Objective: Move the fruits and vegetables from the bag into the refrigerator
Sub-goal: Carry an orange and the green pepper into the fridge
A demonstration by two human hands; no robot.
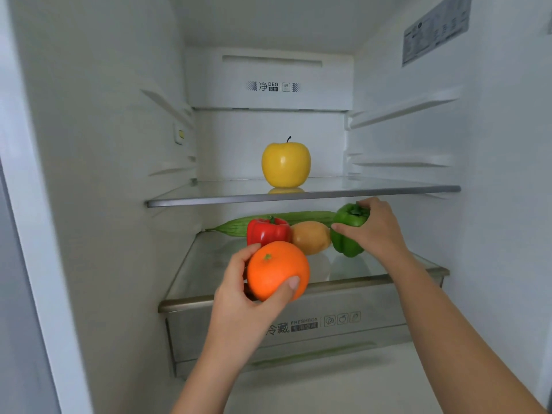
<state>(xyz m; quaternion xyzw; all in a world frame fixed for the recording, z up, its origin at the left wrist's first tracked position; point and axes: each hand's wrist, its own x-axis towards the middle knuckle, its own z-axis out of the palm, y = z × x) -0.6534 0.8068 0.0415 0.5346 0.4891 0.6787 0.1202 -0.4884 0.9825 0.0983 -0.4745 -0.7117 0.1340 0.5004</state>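
Refrigerator [104, 144]: open, white inside, filling the view; a printed sticker [436, 28] sits on the side wall at 1 o'clock.
Drawer [373, 312]: clear-fronted, at 6 o'clock, directly under the lower shelf, with a printed label on its front.
Lower shelf [388, 267]: glass, carrying most of the produce toward its back.
Upper shelf [358, 194]: glass, across the middle, carrying one fruit.
Left hand [239, 294]: comes up from 7 o'clock, fingers and thumb curled round the orange, holding it above the front edge of the lower shelf.
Right hand [376, 228]: comes in from 5 o'clock, fingers over the top and thumb on the side of the green pepper.
Long green vegetable [298, 217]: lies flat along the back of the lower shelf, behind the others.
Orange [276, 268]: in the left hand, at 6 o'clock of the red pepper, partly covering it.
Yellow apple [286, 164]: upright on the upper shelf, stem up, at 12 o'clock of the group below.
Green pepper [346, 237]: upright on the lower shelf, at 3 o'clock of the potato, just beside it.
Red pepper [267, 231]: at 9 o'clock of the potato, touching it.
Potato [310, 236]: between the two peppers.
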